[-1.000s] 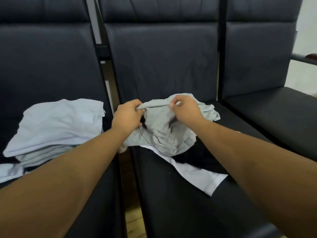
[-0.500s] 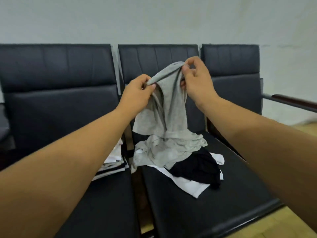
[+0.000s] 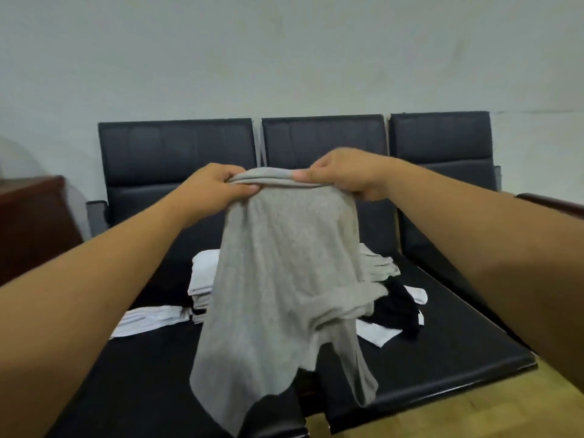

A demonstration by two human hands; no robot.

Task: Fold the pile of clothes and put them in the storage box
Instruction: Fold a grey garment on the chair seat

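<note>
**Grey garment held up over a row of black seats**

Both hands hold a grey garment (image 3: pixel 284 279) by its top edge. The left hand (image 3: pixel 218 184) has its fingers curled over the bunched edge, and the right hand (image 3: pixel 344 175) pinches it between thumb and fingers. The two hands are near each other. The cloth hangs down in loose folds in front of the seats. Its lower part drapes low at the near edge of the seats, and whether it touches them cannot be told.

Behind it stands a row of three black padded chairs (image 3: pixel 177 150) with their backrests against a plain pale wall (image 3: pixel 284 58). On the left seat lies a stack of folded light clothes (image 3: pixel 203 276), and a flat white piece (image 3: pixel 148 320) lies just beside it on the near left. On the middle seat — to the right of the hanging cloth — there is a loose heap with a black garment (image 3: pixel 398 311) lying over a white garment (image 3: pixel 379 335) and some more pale grey fabric (image 3: pixel 377 263) behind.

A dark wooden cabinet (image 3: pixel 31 222) stands at the far left. A dark armrest (image 3: pixel 550 203) shows at the right edge, and a light wooden floor (image 3: pixel 474 412) shows at the near right.
</note>
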